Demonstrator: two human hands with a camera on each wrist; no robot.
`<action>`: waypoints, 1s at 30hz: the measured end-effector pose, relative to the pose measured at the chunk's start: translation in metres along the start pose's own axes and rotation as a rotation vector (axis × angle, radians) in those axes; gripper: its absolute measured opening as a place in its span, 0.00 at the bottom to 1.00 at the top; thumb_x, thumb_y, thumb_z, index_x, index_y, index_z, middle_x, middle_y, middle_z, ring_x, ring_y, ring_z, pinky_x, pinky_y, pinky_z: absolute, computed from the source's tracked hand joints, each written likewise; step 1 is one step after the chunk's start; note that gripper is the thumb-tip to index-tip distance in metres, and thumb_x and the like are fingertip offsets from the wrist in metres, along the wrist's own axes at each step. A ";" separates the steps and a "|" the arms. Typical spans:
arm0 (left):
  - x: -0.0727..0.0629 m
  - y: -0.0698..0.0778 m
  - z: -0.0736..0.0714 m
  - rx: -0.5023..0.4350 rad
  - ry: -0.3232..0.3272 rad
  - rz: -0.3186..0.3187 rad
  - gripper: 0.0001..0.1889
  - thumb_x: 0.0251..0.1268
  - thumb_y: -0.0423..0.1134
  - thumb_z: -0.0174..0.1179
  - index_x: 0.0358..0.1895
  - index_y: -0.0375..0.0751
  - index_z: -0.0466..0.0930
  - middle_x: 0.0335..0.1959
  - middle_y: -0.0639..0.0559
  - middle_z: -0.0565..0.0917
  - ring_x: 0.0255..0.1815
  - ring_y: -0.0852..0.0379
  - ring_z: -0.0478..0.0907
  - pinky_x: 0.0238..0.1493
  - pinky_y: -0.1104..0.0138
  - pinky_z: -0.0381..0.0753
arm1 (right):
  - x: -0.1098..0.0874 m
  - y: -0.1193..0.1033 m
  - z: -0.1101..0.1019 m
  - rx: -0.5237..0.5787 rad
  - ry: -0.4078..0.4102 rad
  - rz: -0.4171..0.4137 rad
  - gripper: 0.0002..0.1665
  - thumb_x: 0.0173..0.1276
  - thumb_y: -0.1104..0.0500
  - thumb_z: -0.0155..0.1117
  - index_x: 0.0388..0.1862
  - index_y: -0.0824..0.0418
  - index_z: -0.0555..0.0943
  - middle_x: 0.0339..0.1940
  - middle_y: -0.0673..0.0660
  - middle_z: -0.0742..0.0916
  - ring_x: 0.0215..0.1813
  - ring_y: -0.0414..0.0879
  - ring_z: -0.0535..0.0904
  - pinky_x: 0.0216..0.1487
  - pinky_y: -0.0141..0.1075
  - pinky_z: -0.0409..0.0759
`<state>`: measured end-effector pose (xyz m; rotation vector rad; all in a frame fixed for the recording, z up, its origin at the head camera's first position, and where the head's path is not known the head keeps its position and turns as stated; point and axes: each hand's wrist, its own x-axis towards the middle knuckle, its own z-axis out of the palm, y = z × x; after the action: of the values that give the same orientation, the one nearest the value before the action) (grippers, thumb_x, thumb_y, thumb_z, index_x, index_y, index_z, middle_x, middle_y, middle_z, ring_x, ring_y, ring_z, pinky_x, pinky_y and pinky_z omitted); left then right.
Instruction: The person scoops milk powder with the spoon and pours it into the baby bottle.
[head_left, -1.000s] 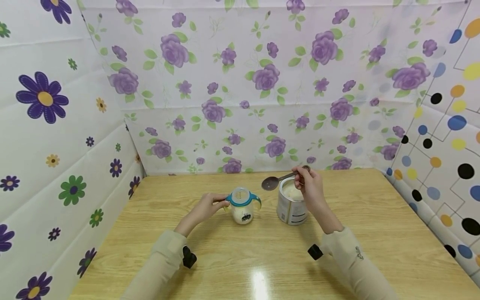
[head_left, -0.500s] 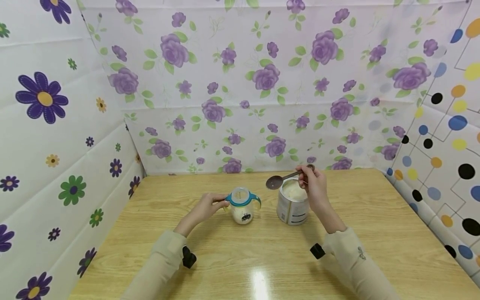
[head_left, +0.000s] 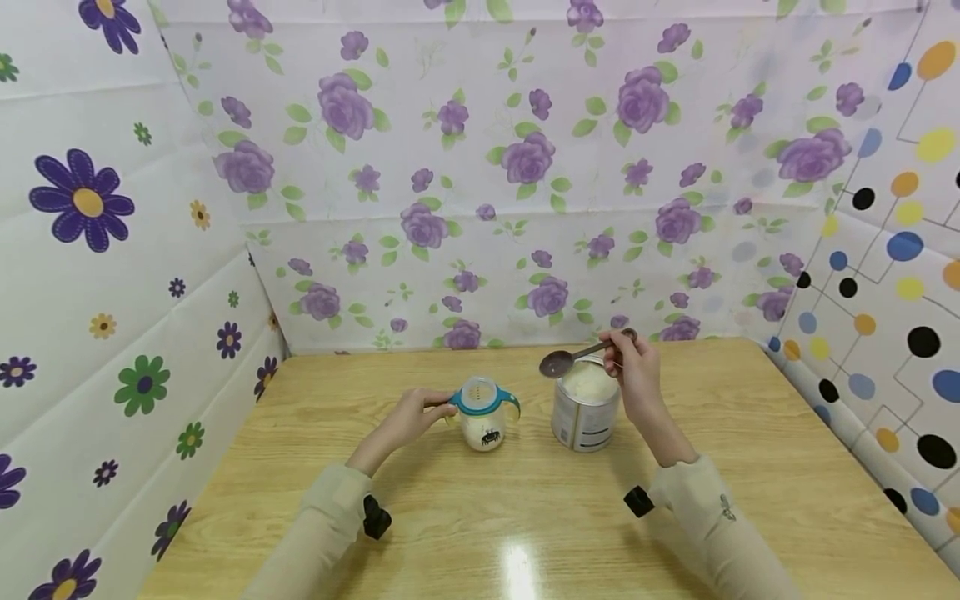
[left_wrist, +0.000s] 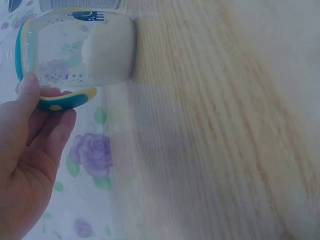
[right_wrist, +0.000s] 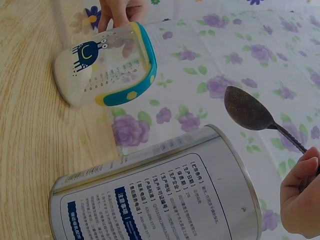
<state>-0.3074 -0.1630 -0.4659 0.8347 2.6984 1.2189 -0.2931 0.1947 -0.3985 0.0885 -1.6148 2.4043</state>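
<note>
My left hand [head_left: 408,419] pinches one handle [left_wrist: 67,101] of a clear baby bottle [head_left: 482,429] with a teal and yellow collar and a dark cartoon print. The bottle stands upright on the table with its top uncovered, and white powder fills its lower part. In my right hand [head_left: 637,382] is a dark brown spoon [right_wrist: 248,109], gripped by its handle and held near level. The spoon's bowl hangs above the left rim of a milk powder can [head_left: 585,427]. Pale powder [head_left: 589,383] shows inside this uncovered can, which stands right of the bottle.
The wooden table [head_left: 480,517] ends at a floral cloth backdrop [head_left: 487,192] behind the bottle and can. Patterned cloths also hang at the left [head_left: 82,292] and right [head_left: 877,275]. A black wrist device [head_left: 639,502] sits at each sleeve.
My right hand has drifted right with the spoon, so the bowl is now over the can's left rim. The left hand and bottle stay in place; the head view tilted slightly.
</note>
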 end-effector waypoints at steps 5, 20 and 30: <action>-0.001 -0.001 0.001 0.001 0.002 0.007 0.19 0.70 0.41 0.57 0.60 0.38 0.79 0.55 0.41 0.83 0.50 0.49 0.84 0.54 0.57 0.83 | 0.002 0.002 -0.004 -0.013 0.010 0.001 0.17 0.77 0.60 0.49 0.29 0.61 0.81 0.17 0.48 0.78 0.17 0.36 0.70 0.17 0.22 0.67; -0.002 0.001 0.000 -0.002 0.006 -0.003 0.20 0.70 0.41 0.57 0.61 0.38 0.78 0.55 0.41 0.83 0.49 0.50 0.85 0.52 0.60 0.84 | 0.004 0.002 -0.009 -0.049 0.039 -0.035 0.18 0.76 0.59 0.51 0.27 0.59 0.81 0.16 0.48 0.77 0.17 0.35 0.69 0.16 0.22 0.65; -0.001 0.001 0.000 -0.006 0.004 -0.020 0.18 0.70 0.40 0.57 0.60 0.39 0.79 0.55 0.42 0.83 0.50 0.49 0.84 0.53 0.58 0.84 | 0.005 0.005 -0.011 -0.147 0.053 -0.108 0.17 0.76 0.58 0.53 0.26 0.59 0.81 0.14 0.47 0.76 0.15 0.35 0.68 0.16 0.22 0.66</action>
<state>-0.3060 -0.1634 -0.4653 0.8031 2.6982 1.2261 -0.2985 0.2042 -0.4069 0.0824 -1.7101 2.1832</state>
